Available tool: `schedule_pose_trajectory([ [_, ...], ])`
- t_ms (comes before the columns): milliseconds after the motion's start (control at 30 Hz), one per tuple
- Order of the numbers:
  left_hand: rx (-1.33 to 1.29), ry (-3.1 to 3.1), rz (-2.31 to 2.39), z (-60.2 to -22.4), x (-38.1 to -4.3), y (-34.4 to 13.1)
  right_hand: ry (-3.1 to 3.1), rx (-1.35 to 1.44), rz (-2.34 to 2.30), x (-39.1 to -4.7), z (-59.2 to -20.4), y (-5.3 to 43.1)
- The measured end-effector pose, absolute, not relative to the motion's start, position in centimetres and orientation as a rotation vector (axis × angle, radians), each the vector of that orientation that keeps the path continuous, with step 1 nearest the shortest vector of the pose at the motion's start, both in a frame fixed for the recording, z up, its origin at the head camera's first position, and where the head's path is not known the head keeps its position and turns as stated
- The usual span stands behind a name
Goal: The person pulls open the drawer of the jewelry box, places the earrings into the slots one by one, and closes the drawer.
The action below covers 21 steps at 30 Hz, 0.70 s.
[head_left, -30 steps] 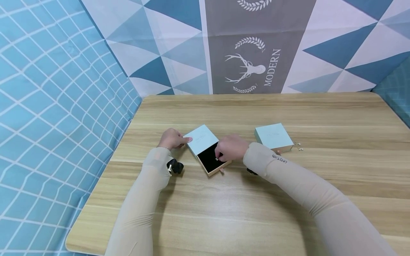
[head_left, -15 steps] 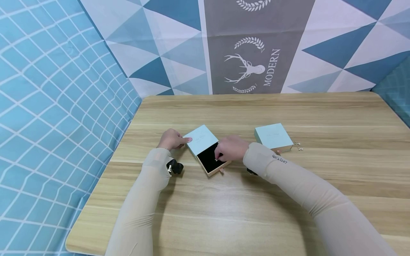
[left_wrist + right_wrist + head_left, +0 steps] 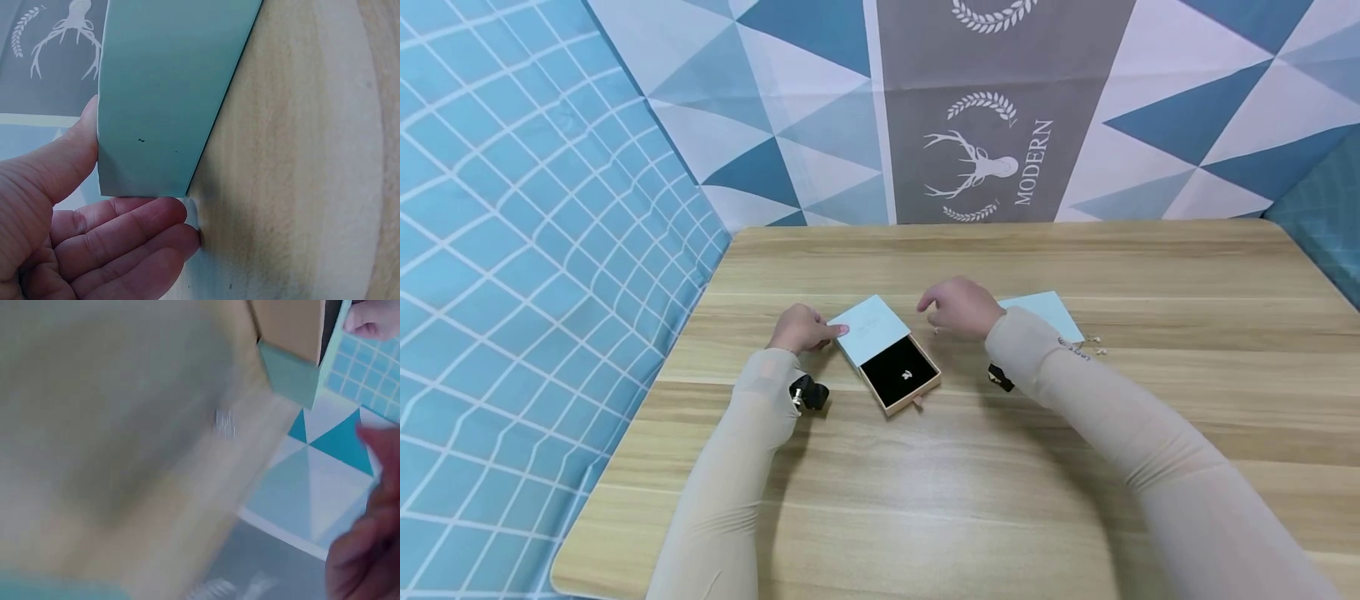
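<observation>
1. In the centre of the frame, a drawer [image 3: 901,403] juts from its box towards the person, its ribbon tab [image 3: 918,403] facing lower right; pulled out this way, its black lining lies bare.
2. A small silvery piece [image 3: 907,375] sits on that lining, the dark ground making it easy to pick out.
3. Left of centre, the left hand [image 3: 802,328] holds a corner of the pale blue cover [image 3: 871,327], thumb on top and fingers against the side, probably to steady it.
4. Right of centre, another small piece [image 3: 936,331] appears to lie on the surface [image 3: 970,467], its shape unclear.
5. Just above it hovers the right hand [image 3: 964,307], thumb and forefinger apart, pinching nothing visible.
6. Beyond the right forearm, a second box [image 3: 1048,313] is partly hidden; tiny pieces [image 3: 1101,351] lie beside it, apparently grouped within reach.
</observation>
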<state>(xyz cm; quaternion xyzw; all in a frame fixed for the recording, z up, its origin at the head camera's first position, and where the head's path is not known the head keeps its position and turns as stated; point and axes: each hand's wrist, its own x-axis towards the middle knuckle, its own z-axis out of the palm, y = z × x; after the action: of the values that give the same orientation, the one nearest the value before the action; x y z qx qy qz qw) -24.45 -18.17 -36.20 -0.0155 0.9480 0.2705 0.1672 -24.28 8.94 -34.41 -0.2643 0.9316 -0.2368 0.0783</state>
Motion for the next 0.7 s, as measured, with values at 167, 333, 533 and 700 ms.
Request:
schedule_pose_trajectory([
  [167, -0.041, 2.703, 0.776, -36.3, -24.4, -18.2, 2.692, -0.395, -1.124, -24.7, -35.7, 9.4],
  [333, -0.032, 2.701, 0.771, -36.2, -24.3, -18.2, 2.623, -0.201, -1.180, -24.2, -36.9, 9.6],
  [533, -0.023, 2.701, 0.776, -36.2, -24.3, -18.2, 2.456, -0.015, -1.355, -23.7, -37.8, 9.4],
  [700, -0.036, 2.703, 0.784, -36.1, -24.2, -18.1, 2.384, 0.087, -1.430, -23.5, -38.2, 9.2],
])
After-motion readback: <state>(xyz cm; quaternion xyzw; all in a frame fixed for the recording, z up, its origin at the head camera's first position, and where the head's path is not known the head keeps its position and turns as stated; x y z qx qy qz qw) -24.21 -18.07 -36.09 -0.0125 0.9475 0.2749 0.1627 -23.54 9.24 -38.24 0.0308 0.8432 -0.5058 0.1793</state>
